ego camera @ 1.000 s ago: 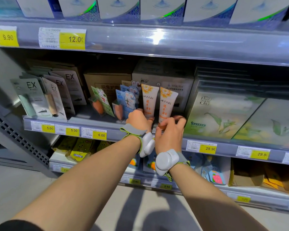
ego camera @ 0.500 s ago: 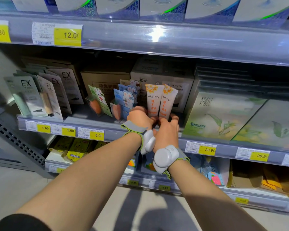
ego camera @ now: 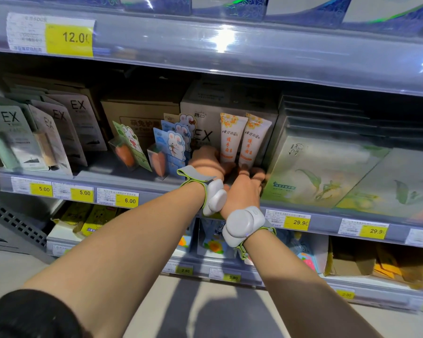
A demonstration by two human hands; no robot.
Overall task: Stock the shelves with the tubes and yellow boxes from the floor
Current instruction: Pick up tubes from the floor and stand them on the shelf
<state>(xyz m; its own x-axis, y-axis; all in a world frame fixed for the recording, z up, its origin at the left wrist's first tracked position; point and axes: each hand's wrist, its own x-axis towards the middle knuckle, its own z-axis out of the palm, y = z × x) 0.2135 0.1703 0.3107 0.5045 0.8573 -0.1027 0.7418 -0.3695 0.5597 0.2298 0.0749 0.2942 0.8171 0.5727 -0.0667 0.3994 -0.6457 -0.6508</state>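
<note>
Two white-and-orange tubes stand upright side by side on the middle shelf point(ego camera: 156, 181), the left tube point(ego camera: 230, 137) and the right tube point(ego camera: 253, 140), leaning back against a white EX carton point(ego camera: 205, 118). My left hand point(ego camera: 205, 162) wraps the bottom of the left tube. Just right of it and lower, my right hand point(ego camera: 244, 189) has its fingertips curled on the cap end of the right tube. The tubes' caps are hidden behind my fingers. Yellow boxes point(ego camera: 93, 220) lie on the shelf below, at the left.
Rabbit-card carrot packs point(ego camera: 171, 147) stand just left of my left hand. Green leaf-print boxes point(ego camera: 322, 174) sit close on the right. Grey EX sachets point(ego camera: 17, 137) fill the far left. The upper shelf rail point(ego camera: 230, 45) overhangs. Brown cartons point(ego camera: 352, 259) sit lower right.
Both hands have pushed the two tubes deeper onto the shelf and stood them straighter against the carton. The view has drawn closer to the shelf.
</note>
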